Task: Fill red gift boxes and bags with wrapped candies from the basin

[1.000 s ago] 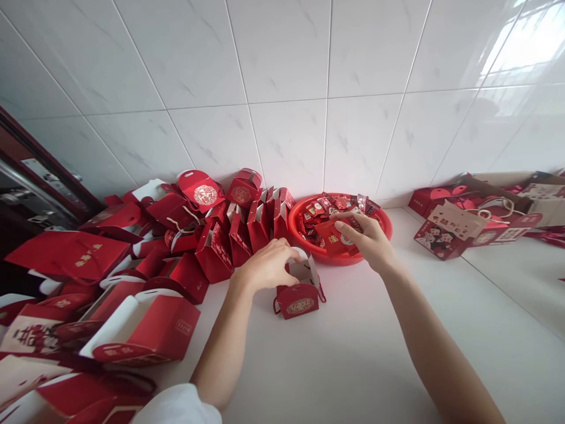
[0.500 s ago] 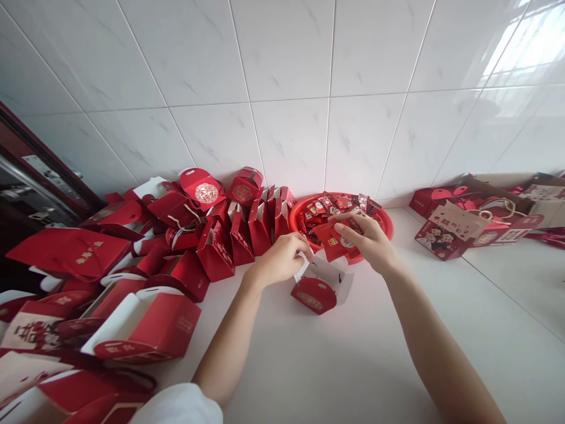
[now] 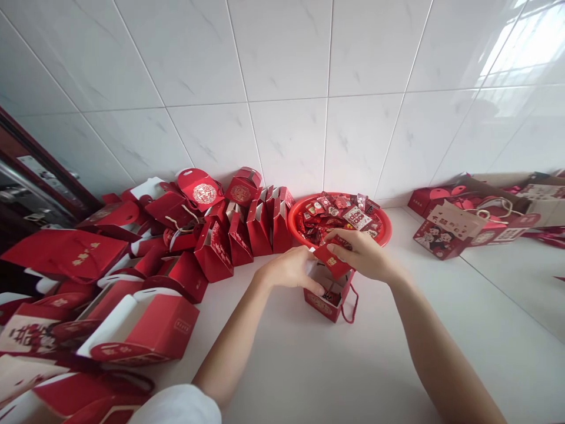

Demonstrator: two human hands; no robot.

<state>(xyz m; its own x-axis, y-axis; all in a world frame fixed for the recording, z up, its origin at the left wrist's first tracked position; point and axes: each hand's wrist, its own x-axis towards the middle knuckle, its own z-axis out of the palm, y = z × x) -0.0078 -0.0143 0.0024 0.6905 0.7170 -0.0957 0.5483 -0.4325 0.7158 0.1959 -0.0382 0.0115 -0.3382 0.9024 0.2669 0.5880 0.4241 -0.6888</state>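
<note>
A small red gift box [image 3: 318,303] with a white inside and a gold emblem stands open on the white surface in front of me. My left hand [image 3: 289,270] grips its left side, the thumb over the front edge and the other fingers partly hidden. Just over the box's opening, my right hand [image 3: 364,253] pinches a red packet [image 3: 332,262] with gold print; whether more packets lie under it I cannot tell. A red cord handle [image 3: 354,306] hangs at the box's right. Dark items show inside. Behind the hands is a red basin [image 3: 386,231] full of wrapped sweets [image 3: 326,206].
Many red gift boxes [image 3: 150,324] crowd the left side, several standing in a row [image 3: 260,227] by the basin. At the right are printed gift bags [image 3: 445,232] beside a cardboard box [image 3: 498,188]. A tiled wall [image 3: 286,135] closes off the back.
My right hand has come down from over the basin to the box, carrying the red packet. My left hand has moved right onto the box, which has turned slightly, and its cord now shows.
</note>
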